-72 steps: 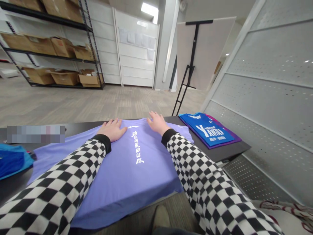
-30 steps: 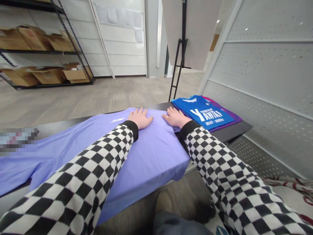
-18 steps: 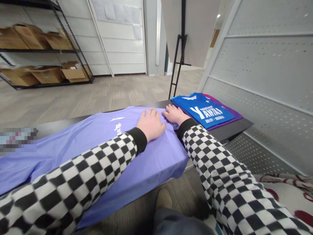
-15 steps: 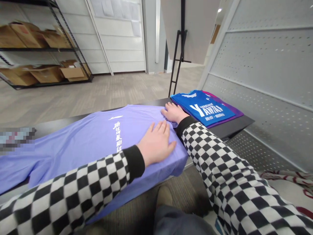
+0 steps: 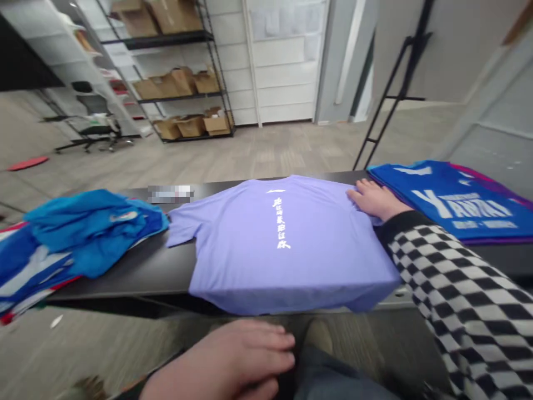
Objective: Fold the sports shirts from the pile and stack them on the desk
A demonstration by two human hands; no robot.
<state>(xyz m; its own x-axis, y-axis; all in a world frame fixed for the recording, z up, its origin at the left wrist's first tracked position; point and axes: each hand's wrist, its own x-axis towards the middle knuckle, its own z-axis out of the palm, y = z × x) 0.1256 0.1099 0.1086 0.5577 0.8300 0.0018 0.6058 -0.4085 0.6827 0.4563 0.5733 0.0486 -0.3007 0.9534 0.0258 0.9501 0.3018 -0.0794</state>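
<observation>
**Lavender T-shirt** (image 5: 283, 250): flat on the black table (image 5: 125, 283), white print down the middle, near hem draped over the table edge.
**Right hand** (image 5: 375, 201): resting on the shirt's right edge, fingers together, flat, not clamped.
**Left hand** (image 5: 220, 358): off the shirt, below the table edge, fingers together, holding nothing.
**Right of shirt**: folded blue shirts (image 5: 453, 200), just beside it.
**Left of shirt**: blue clothes pile (image 5: 83, 233), near the sleeve.
**Beyond**: metal shelves (image 5: 183, 83) with cardboard boxes (image 5: 179, 83).

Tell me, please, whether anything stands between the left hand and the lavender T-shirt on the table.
Nothing visible does: the left hand lies just below the hem of the lavender T-shirt, which hangs over the black table's edge.
</observation>
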